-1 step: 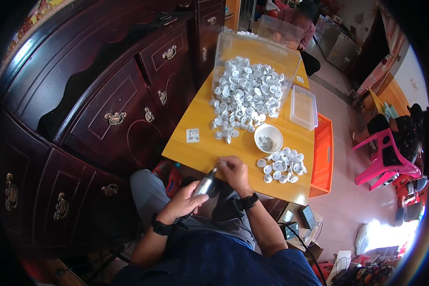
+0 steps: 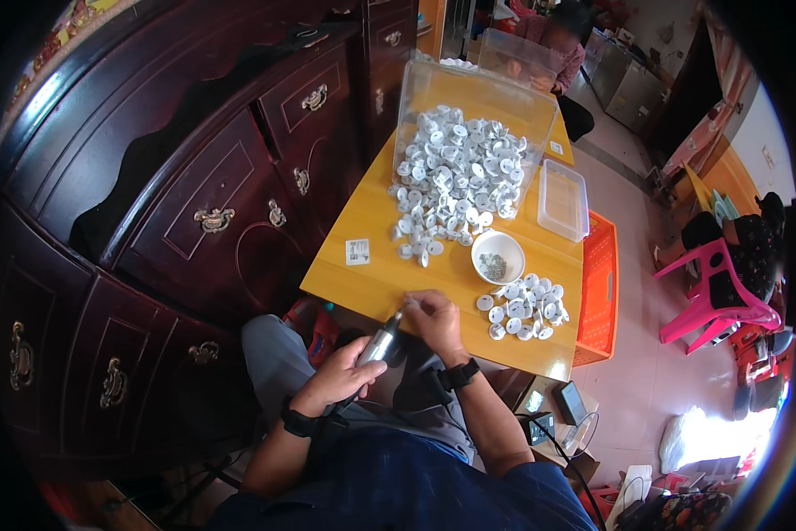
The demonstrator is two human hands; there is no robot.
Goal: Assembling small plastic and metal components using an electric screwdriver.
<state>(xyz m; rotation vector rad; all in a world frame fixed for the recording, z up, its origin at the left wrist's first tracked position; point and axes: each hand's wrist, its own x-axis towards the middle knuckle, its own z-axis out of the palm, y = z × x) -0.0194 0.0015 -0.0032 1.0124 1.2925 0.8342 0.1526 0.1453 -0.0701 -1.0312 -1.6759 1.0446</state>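
My left hand is wrapped round a silver and black electric screwdriver, its tip pointing up toward the table's near edge. At that tip, my right hand has its fingers pinched together; whatever is between them is too small to make out. Just beyond the right hand stands a white bowl with small metal pieces in it. Right of that hand lies a group of white round plastic parts. A much larger heap of such parts spills out of a clear plastic bin.
A yellow wooden table carries a paper label and a shallow clear box. An orange crate stands at its right side, dark wooden drawers at the left. Across the table sits another person. A pink chair is farther right.
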